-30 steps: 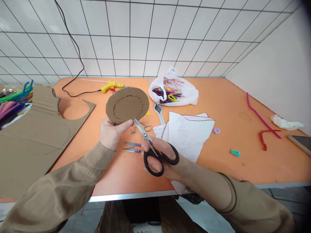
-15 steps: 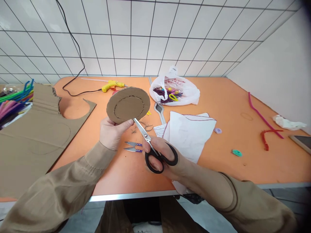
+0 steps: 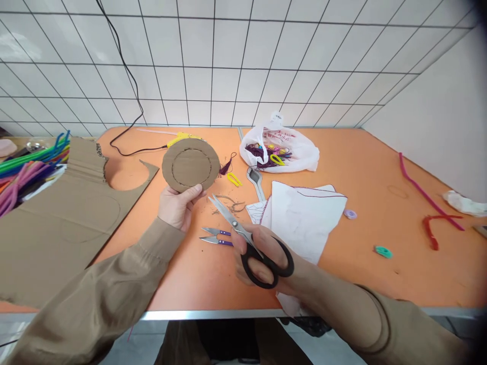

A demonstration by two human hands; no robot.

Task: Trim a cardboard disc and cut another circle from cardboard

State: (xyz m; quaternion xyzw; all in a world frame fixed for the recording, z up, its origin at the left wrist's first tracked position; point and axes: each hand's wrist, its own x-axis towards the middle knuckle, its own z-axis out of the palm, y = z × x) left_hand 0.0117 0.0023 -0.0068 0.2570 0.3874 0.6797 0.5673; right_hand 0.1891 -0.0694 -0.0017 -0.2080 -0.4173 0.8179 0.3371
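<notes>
My left hand (image 3: 178, 205) holds up a round cardboard disc (image 3: 191, 165) by its lower edge, thumb on the front face. A smaller circle is scored into the disc. In my right hand (image 3: 262, 248) is a pair of black-handled scissors (image 3: 235, 223), fingers through the loops, blades slightly parted and pointing up left. The blade tips are apart from the disc, below and right of it. Under the scissors on the table lie purple-handled thread snips (image 3: 216, 236), partly hidden by my right hand. Cardboard scraps (image 3: 230, 203) lie beyond the tips.
A large cut cardboard sheet (image 3: 45, 243) and pipe cleaners (image 3: 26, 177) lie at left. Behind the disc is a yellow glue gun (image 3: 186, 136). A white plastic bag (image 3: 300, 152), yellow clip (image 3: 234, 179), white cloth (image 3: 304, 213) and green bobbin (image 3: 383, 252) are also on the orange table (image 3: 361, 177).
The scissors have come away from the disc's edge, moving right and down. My left hand now shows the disc more face-on. The view has shifted a little.
</notes>
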